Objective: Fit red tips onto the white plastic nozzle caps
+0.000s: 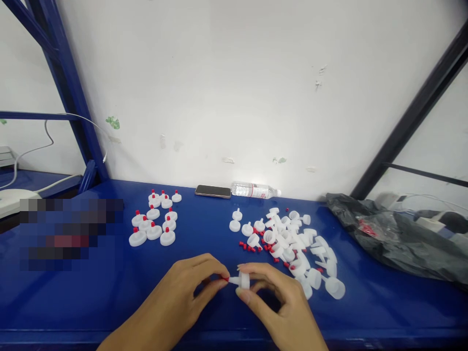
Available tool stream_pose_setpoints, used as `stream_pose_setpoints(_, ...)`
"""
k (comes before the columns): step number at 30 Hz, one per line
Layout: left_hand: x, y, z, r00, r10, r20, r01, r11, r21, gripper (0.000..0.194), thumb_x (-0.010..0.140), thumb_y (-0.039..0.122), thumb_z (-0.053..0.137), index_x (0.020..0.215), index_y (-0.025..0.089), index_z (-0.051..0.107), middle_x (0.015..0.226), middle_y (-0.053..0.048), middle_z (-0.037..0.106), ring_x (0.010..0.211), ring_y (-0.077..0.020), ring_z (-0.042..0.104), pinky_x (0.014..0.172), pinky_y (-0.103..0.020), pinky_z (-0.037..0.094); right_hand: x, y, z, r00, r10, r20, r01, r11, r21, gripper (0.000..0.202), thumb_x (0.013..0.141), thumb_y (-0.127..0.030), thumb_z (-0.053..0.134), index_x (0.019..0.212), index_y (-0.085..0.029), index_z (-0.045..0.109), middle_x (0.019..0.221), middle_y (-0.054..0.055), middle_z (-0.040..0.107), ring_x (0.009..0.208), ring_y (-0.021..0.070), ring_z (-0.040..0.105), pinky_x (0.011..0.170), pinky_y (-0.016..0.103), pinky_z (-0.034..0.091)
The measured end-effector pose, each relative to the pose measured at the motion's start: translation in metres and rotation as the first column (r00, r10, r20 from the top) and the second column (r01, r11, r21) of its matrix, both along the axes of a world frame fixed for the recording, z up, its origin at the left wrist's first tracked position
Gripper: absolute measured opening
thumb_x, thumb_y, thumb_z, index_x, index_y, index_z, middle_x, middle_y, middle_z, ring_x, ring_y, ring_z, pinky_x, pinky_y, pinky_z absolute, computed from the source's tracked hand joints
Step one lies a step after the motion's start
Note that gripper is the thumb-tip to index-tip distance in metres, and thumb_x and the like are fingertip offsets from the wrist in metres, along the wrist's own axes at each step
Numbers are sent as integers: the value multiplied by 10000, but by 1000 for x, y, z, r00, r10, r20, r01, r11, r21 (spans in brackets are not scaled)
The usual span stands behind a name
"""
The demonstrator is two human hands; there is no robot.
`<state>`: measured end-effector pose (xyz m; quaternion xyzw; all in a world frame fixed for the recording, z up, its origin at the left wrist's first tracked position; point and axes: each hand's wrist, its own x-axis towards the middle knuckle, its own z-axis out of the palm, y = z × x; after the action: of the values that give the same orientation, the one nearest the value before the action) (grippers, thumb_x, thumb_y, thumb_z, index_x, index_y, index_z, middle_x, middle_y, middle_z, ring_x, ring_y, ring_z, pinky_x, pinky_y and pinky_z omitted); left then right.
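Near the front of the blue table, my left hand (186, 290) pinches a small red cap (226, 279) at the tip of a white nozzle lid (244, 280). My right hand (280, 297) grips that lid by its round base, with the nozzle pointing left. The red cap touches the nozzle tip. To the right lies a loose pile of white nozzle lids (285, 236), with small red caps (253, 249) scattered among them. White lids with red tips (153, 232) stand upright in a group at the left.
A phone (212, 191) and a clear bottle (252, 190) lie by the wall. At the right is a black plastic bag (395, 243). A blue metal frame (69, 83) rises at the left, and part of the left side is pixelated.
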<state>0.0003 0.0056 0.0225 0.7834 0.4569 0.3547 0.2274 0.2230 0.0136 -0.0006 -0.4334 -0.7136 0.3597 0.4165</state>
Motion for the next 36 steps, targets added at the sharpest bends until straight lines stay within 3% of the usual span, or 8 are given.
stream_pose_setpoints(5,2,2,-3,1000,24,-8,-23,999,38,168,981,245,615,1090,254,742,938,4,749,725,-119,692,578,-162,489,0,0,0,999,-1,-32,1,1000,-18,252,869,-300,792,1120,-303,788,1077,5,810,790,171,749,810,243,600)
stream_pose_setpoints(8,0,3,-8,987,1,-161,21,990,137,202,1027,232,528,1050,254,728,974,-5,735,755,-125,700,672,-187,506,2,1,-4,1000,-16,-16,15,998,-53,290,847,-313,815,1135,-338,796,1070,-6,815,813,187,758,849,269,601)
stream_pose_setpoints(11,0,1,-15,947,31,-319,45,973,228,259,1040,173,441,976,236,684,928,-1,697,638,-111,648,590,-212,432,6,3,-8,999,-41,8,41,994,-105,358,804,-347,855,1155,-393,809,1093,-15,826,917,235,772,926,326,597)
stream_pose_setpoints(17,10,-6,-23,886,34,-462,61,980,188,434,806,-73,399,986,251,624,957,1,680,699,-150,641,559,-280,323,5,1,1,991,-79,-108,61,985,-162,362,672,-323,952,1013,-400,857,1068,-10,843,1004,283,789,995,360,598)
stream_pose_setpoints(22,16,-8,-20,882,-30,-471,85,992,96,493,736,-80,438,1042,253,633,1016,-10,686,832,-176,652,583,-278,344,-1,-5,7,982,44,-186,-71,987,-145,258,677,-341,960,921,-354,878,1035,4,846,1060,308,788,967,342,624)
stream_pose_setpoints(27,15,-7,-15,932,-85,-352,115,991,63,331,941,19,390,998,241,630,989,-22,675,828,-169,641,639,-278,381,3,-4,0,975,33,-221,-66,987,-145,301,795,-365,882,1084,-288,852,1009,44,852,916,284,818,859,334,663)
stream_pose_setpoints(30,14,-6,-12,971,-101,-218,115,992,54,321,1040,131,318,960,222,616,936,-23,638,768,-146,612,672,-266,407,5,-4,-2,988,12,-153,-29,993,-111,298,861,-384,819,1148,-303,825,1009,46,845,976,279,800,936,363,631)
stream_pose_setpoints(36,13,-8,-13,991,-59,-122,70,994,83,347,984,76,257,942,216,571,893,-12,551,653,-125,512,611,-251,382,4,-3,0,995,2,-96,-11,995,-95,333,860,-355,821,1192,-366,808,1045,13,845,999,263,796,949,333,614)
